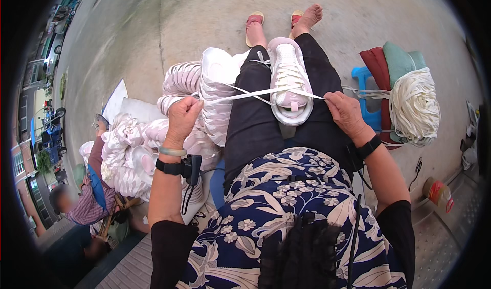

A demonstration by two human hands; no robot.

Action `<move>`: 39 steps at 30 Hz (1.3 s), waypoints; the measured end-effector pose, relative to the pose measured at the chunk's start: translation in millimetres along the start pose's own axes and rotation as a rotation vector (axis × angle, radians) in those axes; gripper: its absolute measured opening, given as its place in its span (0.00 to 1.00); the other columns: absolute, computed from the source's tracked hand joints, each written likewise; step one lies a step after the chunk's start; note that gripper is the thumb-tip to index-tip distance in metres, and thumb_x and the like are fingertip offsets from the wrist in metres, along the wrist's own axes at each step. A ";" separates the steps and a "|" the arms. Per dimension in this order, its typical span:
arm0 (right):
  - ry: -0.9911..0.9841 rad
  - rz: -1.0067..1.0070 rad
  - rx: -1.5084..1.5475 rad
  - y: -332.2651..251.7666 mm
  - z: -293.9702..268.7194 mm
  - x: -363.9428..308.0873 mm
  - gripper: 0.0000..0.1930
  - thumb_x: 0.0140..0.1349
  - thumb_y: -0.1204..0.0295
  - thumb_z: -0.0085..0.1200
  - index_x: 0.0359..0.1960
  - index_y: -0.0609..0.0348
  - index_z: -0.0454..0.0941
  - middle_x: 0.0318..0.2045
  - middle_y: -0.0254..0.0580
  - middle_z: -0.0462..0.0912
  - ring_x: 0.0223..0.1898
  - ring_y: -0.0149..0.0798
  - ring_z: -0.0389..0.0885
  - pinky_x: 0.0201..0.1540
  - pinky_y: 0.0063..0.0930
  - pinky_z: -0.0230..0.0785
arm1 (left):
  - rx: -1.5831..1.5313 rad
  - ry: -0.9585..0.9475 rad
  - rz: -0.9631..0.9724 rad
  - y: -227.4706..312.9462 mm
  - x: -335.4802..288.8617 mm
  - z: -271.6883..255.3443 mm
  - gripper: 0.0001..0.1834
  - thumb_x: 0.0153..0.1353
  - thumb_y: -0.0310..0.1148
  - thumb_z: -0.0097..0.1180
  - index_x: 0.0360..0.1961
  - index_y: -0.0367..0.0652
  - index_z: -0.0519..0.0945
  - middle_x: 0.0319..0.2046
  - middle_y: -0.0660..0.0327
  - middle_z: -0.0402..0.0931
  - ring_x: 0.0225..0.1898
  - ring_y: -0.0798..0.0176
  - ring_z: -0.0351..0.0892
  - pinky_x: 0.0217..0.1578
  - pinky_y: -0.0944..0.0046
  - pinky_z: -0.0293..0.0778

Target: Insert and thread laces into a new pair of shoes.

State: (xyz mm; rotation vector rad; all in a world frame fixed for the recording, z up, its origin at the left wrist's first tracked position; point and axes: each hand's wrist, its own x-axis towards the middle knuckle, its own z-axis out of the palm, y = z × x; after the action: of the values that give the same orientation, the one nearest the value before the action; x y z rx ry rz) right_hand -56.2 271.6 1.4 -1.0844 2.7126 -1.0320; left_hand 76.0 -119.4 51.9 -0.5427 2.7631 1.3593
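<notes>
The white sneaker (289, 79) lay on the person's lap, toe pointing away, its upper eyelets already crossed with lace. By my judgement the lacing was well along, with tightening and tying left. The left hand (182, 116) was clenched on one end of the flat white shoelace (245, 94), the right hand (346, 112) pinched the other, pulling it taut across the shoe. A heap of white sneakers (153, 135) lay beside the left hand.

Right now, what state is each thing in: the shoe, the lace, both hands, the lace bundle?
Shoe: upright on the lap, partly laced.
Lace: pulled taut between both hands.
Left hand: fist closed on lace.
Right hand: fingers pinching lace.
Lace bundle: coiled, on blue stool.
</notes>
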 end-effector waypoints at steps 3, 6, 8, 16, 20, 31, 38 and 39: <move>-0.024 0.029 0.023 -0.4 -2.3 1.4 0.04 0.55 0.73 0.52 0.32 0.55 0.75 0.24 0.41 0.74 0.26 0.47 0.75 0.27 0.36 0.67 | -0.157 -0.038 -0.062 24.7 -2.1 -10.4 0.09 0.57 0.30 0.56 0.22 0.38 0.75 0.16 0.73 0.65 0.20 0.80 0.58 0.20 0.76 0.57; -0.044 0.053 0.072 -4.0 -4.8 8.2 0.04 0.55 0.72 0.52 0.31 0.56 0.75 0.25 0.42 0.75 0.27 0.48 0.75 0.28 0.35 0.67 | -0.356 -0.090 -0.109 63.7 -10.1 -19.4 0.08 0.57 0.30 0.56 0.23 0.39 0.76 0.18 0.74 0.67 0.20 0.81 0.59 0.21 0.78 0.56; -0.043 0.045 0.104 -8.5 -2.8 18.1 0.04 0.55 0.72 0.52 0.31 0.56 0.75 0.25 0.42 0.75 0.28 0.48 0.75 0.29 0.35 0.67 | -0.477 -0.204 -0.032 93.8 -17.8 -24.5 0.07 0.57 0.29 0.56 0.24 0.38 0.77 0.19 0.73 0.69 0.20 0.81 0.62 0.21 0.77 0.58; 0.058 0.034 0.047 -28.9 17.5 54.1 0.05 0.56 0.70 0.49 0.28 0.57 0.75 0.25 0.44 0.76 0.29 0.47 0.77 0.32 0.37 0.68 | -0.107 -0.613 0.393 140.7 -8.5 2.6 0.10 0.56 0.32 0.56 0.22 0.36 0.76 0.13 0.63 0.67 0.16 0.75 0.64 0.18 0.71 0.60; -0.066 0.085 -0.136 -24.3 24.5 60.0 0.06 0.56 0.69 0.48 0.26 0.56 0.74 0.25 0.44 0.76 0.30 0.47 0.77 0.32 0.37 0.69 | 0.202 -0.446 0.299 106.5 19.7 48.4 0.11 0.57 0.30 0.52 0.19 0.37 0.74 0.13 0.57 0.69 0.15 0.61 0.67 0.19 0.65 0.62; -0.146 -0.050 -0.084 -12.0 24.4 57.0 0.08 0.58 0.69 0.45 0.25 0.58 0.73 0.23 0.47 0.76 0.27 0.49 0.78 0.30 0.38 0.70 | 0.540 -0.115 0.568 69.0 49.6 132.4 0.03 0.54 0.29 0.47 0.27 0.41 0.71 0.21 0.53 0.71 0.22 0.48 0.75 0.23 0.54 0.71; -0.181 -0.056 -0.040 -11.1 23.8 60.5 0.08 0.58 0.69 0.45 0.26 0.59 0.73 0.23 0.48 0.76 0.27 0.50 0.77 0.30 0.39 0.69 | 0.552 -0.190 0.674 66.1 54.5 126.8 0.05 0.49 0.27 0.50 0.28 0.39 0.70 0.22 0.52 0.72 0.24 0.49 0.77 0.23 0.55 0.73; -0.175 -0.069 -0.032 -10.6 24.4 61.3 0.08 0.58 0.69 0.45 0.26 0.59 0.73 0.22 0.48 0.76 0.27 0.50 0.77 0.29 0.40 0.69 | 0.551 -0.194 0.673 65.0 55.9 126.7 0.05 0.49 0.27 0.50 0.28 0.39 0.70 0.22 0.52 0.72 0.24 0.49 0.77 0.23 0.55 0.73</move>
State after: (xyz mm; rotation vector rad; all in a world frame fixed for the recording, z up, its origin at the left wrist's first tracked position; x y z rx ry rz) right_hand -89.5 213.7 0.8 -1.2187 2.5793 -0.8596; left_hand -14.4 -2.0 13.7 0.5473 3.0555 0.5535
